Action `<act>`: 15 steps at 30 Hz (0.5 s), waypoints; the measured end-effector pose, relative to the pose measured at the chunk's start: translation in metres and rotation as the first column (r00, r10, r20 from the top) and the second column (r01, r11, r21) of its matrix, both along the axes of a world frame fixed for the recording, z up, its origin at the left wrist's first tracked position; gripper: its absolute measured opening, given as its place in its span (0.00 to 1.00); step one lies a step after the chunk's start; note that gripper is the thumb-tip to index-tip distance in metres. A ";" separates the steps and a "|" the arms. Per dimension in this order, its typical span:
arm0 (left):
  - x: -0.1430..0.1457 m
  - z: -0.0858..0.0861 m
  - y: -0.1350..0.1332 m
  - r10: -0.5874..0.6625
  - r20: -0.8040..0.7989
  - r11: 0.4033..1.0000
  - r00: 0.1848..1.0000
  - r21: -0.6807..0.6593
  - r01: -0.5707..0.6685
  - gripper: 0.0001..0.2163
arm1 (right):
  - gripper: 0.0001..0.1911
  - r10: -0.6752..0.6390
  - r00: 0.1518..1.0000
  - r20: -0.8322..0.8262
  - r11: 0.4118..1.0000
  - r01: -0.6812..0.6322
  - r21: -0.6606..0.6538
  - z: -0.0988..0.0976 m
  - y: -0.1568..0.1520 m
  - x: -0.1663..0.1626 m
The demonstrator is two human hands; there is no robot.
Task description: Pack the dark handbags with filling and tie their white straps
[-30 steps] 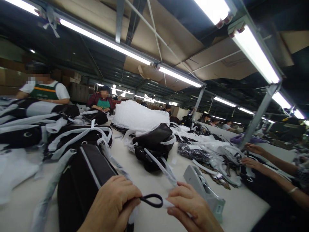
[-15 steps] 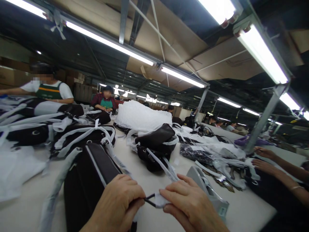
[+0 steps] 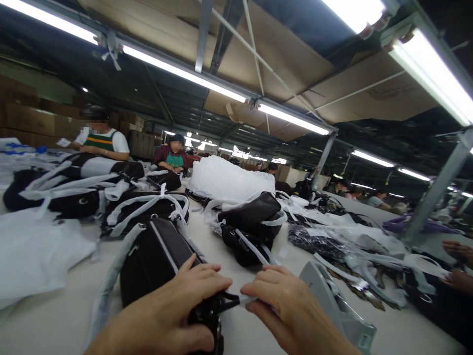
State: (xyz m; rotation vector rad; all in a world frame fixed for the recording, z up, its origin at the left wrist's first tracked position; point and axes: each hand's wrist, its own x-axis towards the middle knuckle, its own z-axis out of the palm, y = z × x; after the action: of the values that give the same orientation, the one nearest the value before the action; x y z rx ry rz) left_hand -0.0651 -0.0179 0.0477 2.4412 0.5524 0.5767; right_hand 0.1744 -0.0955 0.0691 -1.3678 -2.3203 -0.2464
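Note:
A black bag (image 3: pixel 148 266) with a light stripe along its top stands in front of me, its shoulder strap (image 3: pixel 111 281) wrapped in pale material. My left hand (image 3: pixel 173 305) grips the near end of this bag, thumb below and fingers over the top. A narrow black loop (image 3: pixel 229 301) sticks out from under those fingers. My right hand (image 3: pixel 284 305) pinches a small white wrapping piece (image 3: pixel 247 299) at the tip of the loop. Just right of that hand is a grey tape dispenser-like device (image 3: pixel 332 305). The exact grip under my left fingers is partly hidden.
More black bags (image 3: pixel 254 217) with wrapped straps lie across the white table (image 3: pixel 207 246). White sheets (image 3: pixel 33 251) are at left, a large white bundle (image 3: pixel 229 177) behind. Two co-workers (image 3: pixel 99 140) sit opposite; another person's hands (image 3: pixel 458 266) are at right.
My left hand has shifted from pinching the thin black loop to a wider grip round the bag's end. My right hand still pinches the white piece. The view has swung slightly left.

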 end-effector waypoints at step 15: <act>0.037 -0.006 0.004 0.075 0.068 0.997 0.995 0.002 -0.075 0.16 | 0.06 -0.253 0.917 0.307 0.909 0.334 -0.248 0.019 -0.002 -0.023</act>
State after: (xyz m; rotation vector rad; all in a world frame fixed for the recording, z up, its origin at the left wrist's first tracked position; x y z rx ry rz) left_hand -0.0285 -0.0142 0.0416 2.4038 0.6177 0.6896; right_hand 0.1519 -0.0976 0.0877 -1.9525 -2.4305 -0.1895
